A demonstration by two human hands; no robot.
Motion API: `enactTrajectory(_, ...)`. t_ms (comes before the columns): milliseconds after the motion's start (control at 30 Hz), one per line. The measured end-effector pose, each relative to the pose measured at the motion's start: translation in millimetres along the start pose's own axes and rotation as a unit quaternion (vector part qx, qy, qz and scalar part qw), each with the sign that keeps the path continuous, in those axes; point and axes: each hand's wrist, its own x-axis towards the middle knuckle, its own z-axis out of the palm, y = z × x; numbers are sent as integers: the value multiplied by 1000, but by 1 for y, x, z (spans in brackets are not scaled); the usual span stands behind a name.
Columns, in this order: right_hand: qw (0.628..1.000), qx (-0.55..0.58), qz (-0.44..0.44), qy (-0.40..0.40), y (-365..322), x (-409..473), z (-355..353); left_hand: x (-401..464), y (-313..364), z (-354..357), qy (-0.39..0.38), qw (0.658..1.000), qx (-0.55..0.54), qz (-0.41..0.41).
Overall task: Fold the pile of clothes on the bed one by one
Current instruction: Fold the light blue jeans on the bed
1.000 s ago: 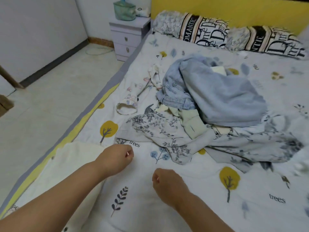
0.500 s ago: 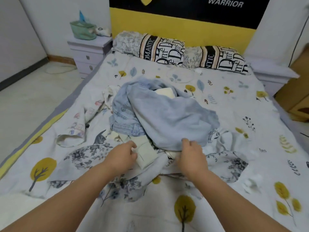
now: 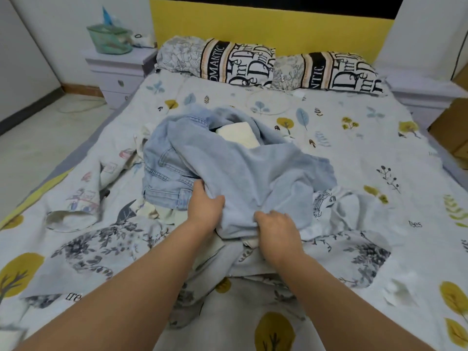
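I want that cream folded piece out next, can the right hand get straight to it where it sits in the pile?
Probably not directly: the cream folded piece sits tucked in the denim garment on the pile's far side, and the right hand is busy gripping the denim's near edge.

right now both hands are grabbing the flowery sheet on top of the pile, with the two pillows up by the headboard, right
Not quite. In the head view, the left hand and right hand grip the light blue jeans on top of the pile, not the flowery sheet underneath. The two pillows do lie by the headboard.

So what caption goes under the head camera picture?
Both hands, left hand and right hand, grip the pale blue denim garment atop the clothes pile.
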Motion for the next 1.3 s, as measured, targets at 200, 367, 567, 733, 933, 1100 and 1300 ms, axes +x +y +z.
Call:
enactTrajectory(200,969,244,33,-2,-5,-53,-27,-66,41,-30,-91,990,-8,106)
enactTrajectory(367,911,398,19,106,-42,-81,-87,-111,107,-64,-161,973,-28,164)
enactTrajectory(567,834,523,58,163,-46,-96,-181,-165,175,-119,-258,945,-34,198)
enactTrajectory(733,798,569,111,164,-43,-115,-257,-171,150,-179,-105,963,172,181)
enactTrajectory(933,687,704,43,173,-66,-150,-364,-210,84,-195,-211,918,330,55)
enactTrajectory(1100,663,723,-27,190,-70,-184,-449,-221,83,-163,-178,961,186,97)
enactTrajectory(1300,633,756,-28,165,-49,-232,-467,-266,112,-158,-178,967,-87,-162)
